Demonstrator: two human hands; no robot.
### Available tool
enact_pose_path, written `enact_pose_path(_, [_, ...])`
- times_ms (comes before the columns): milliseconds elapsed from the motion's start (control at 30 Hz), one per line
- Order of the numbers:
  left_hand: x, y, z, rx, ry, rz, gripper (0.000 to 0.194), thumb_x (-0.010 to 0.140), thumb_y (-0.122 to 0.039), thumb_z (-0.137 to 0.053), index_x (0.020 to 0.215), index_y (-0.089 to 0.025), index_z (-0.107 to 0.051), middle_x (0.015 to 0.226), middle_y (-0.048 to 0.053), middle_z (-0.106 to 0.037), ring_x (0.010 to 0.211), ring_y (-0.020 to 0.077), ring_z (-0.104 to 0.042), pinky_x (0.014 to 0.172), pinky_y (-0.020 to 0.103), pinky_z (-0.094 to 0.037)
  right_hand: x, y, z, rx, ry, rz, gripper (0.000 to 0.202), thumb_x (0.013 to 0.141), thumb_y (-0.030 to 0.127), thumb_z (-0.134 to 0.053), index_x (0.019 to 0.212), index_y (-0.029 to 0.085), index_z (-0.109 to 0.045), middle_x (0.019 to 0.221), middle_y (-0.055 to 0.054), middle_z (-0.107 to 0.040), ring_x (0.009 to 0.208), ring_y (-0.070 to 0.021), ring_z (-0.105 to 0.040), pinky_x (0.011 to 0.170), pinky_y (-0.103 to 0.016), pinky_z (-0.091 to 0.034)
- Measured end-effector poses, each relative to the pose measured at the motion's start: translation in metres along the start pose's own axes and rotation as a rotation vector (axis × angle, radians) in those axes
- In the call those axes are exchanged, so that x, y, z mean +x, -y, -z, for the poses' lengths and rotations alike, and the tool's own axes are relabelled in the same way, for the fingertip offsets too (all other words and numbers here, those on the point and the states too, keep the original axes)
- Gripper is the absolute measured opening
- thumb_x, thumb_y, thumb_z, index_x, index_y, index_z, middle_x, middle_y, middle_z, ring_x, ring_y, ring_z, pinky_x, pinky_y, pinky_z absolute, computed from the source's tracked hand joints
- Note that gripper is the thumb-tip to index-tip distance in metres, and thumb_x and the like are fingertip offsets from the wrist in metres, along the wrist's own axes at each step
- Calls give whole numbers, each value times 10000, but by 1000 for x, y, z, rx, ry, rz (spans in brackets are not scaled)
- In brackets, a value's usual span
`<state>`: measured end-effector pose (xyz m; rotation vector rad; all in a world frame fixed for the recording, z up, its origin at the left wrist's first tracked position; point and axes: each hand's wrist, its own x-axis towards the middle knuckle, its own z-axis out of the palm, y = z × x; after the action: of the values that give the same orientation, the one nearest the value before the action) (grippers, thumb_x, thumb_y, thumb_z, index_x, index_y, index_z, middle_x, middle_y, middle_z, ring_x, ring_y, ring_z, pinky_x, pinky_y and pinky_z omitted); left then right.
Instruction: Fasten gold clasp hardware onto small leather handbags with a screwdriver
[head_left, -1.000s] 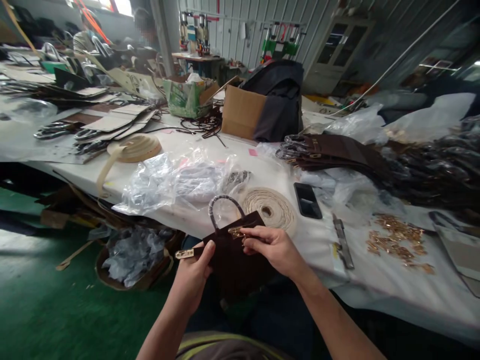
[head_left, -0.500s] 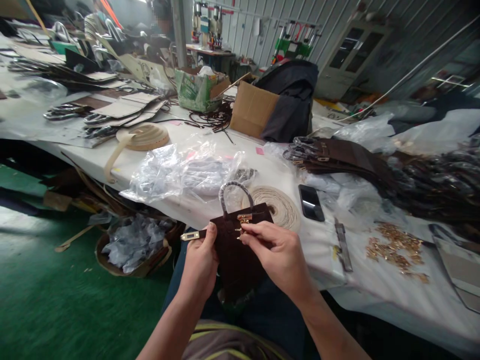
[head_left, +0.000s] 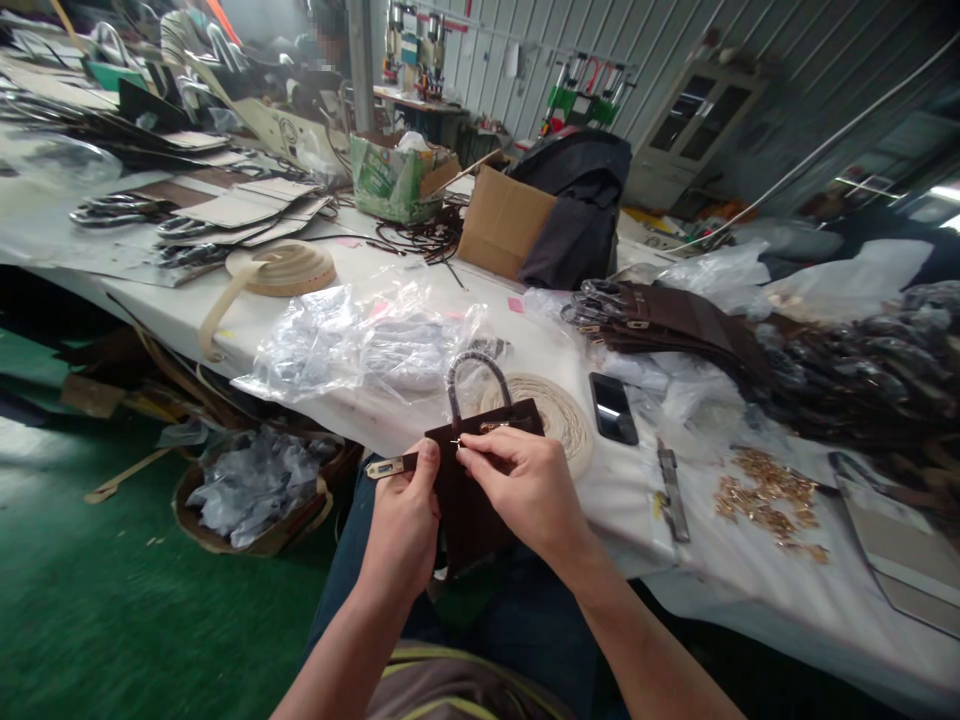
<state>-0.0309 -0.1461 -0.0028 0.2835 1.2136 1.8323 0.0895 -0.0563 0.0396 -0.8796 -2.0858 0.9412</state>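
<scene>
A dark brown bag panel (head_left: 469,510) with a plastic-wrapped looped handle (head_left: 480,358) rests over my lap at the table's edge. My left hand (head_left: 405,510) grips the panel's left side, thumb on top, at a strap with a gold metal plate (head_left: 385,467) pointing left. My right hand (head_left: 525,485) pinches a small gold metal piece (head_left: 457,443) over the panel's upper part, just below the handle's left end. Another gold fitting (head_left: 495,427) shows on the panel behind my right fingers.
Beyond the panel lie a cream tape roll (head_left: 559,410), clear plastic bags (head_left: 360,340) and a phone (head_left: 613,408). Gold hardware (head_left: 772,500) is piled at right, near stacked brown pieces (head_left: 675,325). A box of plastic scraps (head_left: 247,495) stands on the floor at left.
My right hand has moved left across the panel with the small gold piece, from beside the fitting to below the handle's left end. The view has shifted slightly.
</scene>
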Motion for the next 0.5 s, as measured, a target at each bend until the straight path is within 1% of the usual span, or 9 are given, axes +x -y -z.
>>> enact_pose_path(133, [-4,4,-2,20,51,-53,403,1002,-583,-830,1006,-182,-790,1044,72,-799,954,228,-691,870,284,-554,7,4,5,-48,57,-17,160,981,226,-816,1091,246,-930,984,-81,-875,854,-252,-816,795,-370,-638])
enact_pose_path(200, [-6,6,-3,29,53,-55,388,1022,-570,-811,1069,-185,-802,1114,77,-810,1002,238,-703,882,284,-561,11,5,6,-63,97,-34,143,960,205,-823,1045,250,-929,979,-72,-877,854,-253,-819,796,-366,-630])
enact_pose_path(300, [-10,4,-8,79,35,-71,417,1020,-586,-805,1103,-177,-813,1087,82,-816,1012,261,-719,866,298,-576,12,10,-1,-180,117,-12,134,950,172,-802,944,254,-908,952,-77,-868,856,-258,-808,812,-365,-622])
enact_pose_path(400, [-14,-2,-9,218,-16,-89,471,1001,-634,-805,1060,-167,-824,1007,81,-818,938,266,-725,799,306,-582,4,23,-15,-444,80,14,200,1005,176,-710,865,218,-846,873,-112,-798,764,-232,-740,763,-344,-594])
enact_pose_path(433, [-15,-3,-6,261,-42,-76,490,984,-653,-818,1044,-166,-827,966,77,-817,897,264,-723,759,305,-577,0,28,-19,-513,76,7,219,1034,191,-670,880,200,-825,887,-124,-780,751,-230,-724,745,-341,-588])
enact_pose_path(500, [-13,-5,3,295,-74,-26,499,925,-662,-883,1019,-175,-828,851,47,-797,809,246,-704,691,293,-556,-6,35,-26,-567,113,5,221,1080,214,-596,1006,163,-797,1004,-152,-776,809,-254,-738,731,-350,-593])
